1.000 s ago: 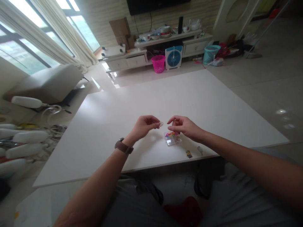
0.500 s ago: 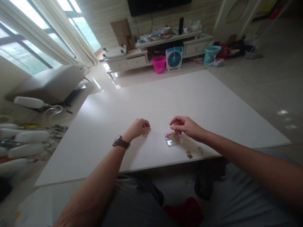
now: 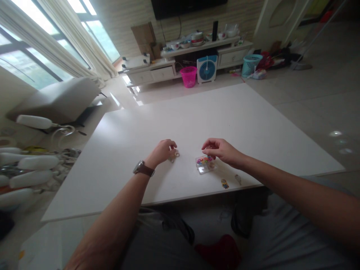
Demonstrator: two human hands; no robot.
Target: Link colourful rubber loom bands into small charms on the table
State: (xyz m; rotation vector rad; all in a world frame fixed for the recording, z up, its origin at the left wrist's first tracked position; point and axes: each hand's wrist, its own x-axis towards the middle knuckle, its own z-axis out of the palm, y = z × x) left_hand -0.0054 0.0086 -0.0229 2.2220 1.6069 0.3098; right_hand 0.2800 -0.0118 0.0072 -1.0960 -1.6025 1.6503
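On the white table (image 3: 174,123) my left hand (image 3: 164,151) rests over a small cluster of pale ring-like pieces (image 3: 174,155), its thumb and forefinger apart. My right hand (image 3: 221,150) hovers at the back right edge of a small clear box (image 3: 206,168), fingertips curled close together; whatever they may hold is too small to make out. Colourful small pieces (image 3: 204,160) fill the box's back part. Nearer the table's front edge lie a yellow and blue cartoon figure (image 3: 224,183) and a small greyish piece (image 3: 238,179).
Beyond the table stand a pink basket (image 3: 188,77), a blue and white fan (image 3: 207,69) and a light blue basket (image 3: 251,64), by a low cabinet (image 3: 157,73). A grey bench (image 3: 56,98) is at the left. My legs are below the front edge.
My left thumb and forefinger have parted and lifted slightly from the pale pieces, showing more of them. My right hand has hardly moved.
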